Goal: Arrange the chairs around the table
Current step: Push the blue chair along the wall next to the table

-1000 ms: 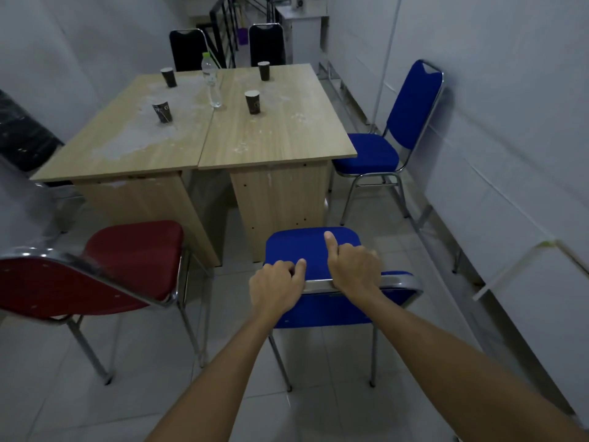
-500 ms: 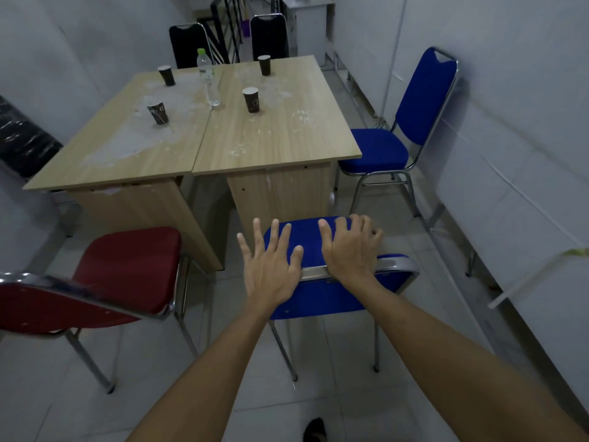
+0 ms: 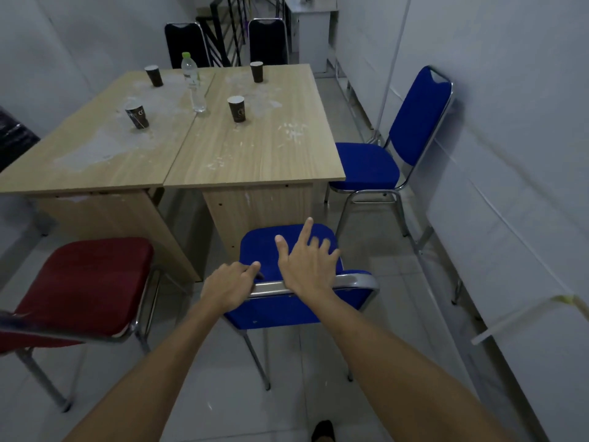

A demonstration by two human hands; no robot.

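Two wooden tables (image 3: 248,154) stand pushed together. In front of me a blue chair (image 3: 264,250) faces the right table's near end, its seat close to the table's panel. My left hand (image 3: 228,287) is curled over the left part of its chrome backrest rail (image 3: 353,279). My right hand (image 3: 306,266) hovers over the rail with fingers spread and holds nothing. A red chair (image 3: 86,282) stands at the near left. A second blue chair (image 3: 366,164) sits at the table's right side. Two black chairs (image 3: 186,43) stand at the far end.
Several dark paper cups (image 3: 236,109) and a plastic water bottle (image 3: 192,81) stand on the tabletops. A white wall with a loose strip (image 3: 526,317) runs close along the right. A stair railing (image 3: 228,30) and a white cabinet (image 3: 314,33) lie beyond. My shoe tip (image 3: 322,430) shows below.
Both hands gripped the rail, then opened flat. Now my left hand has curled back onto the rail while my right stays open and lifted. The view has shifted closer to the table.
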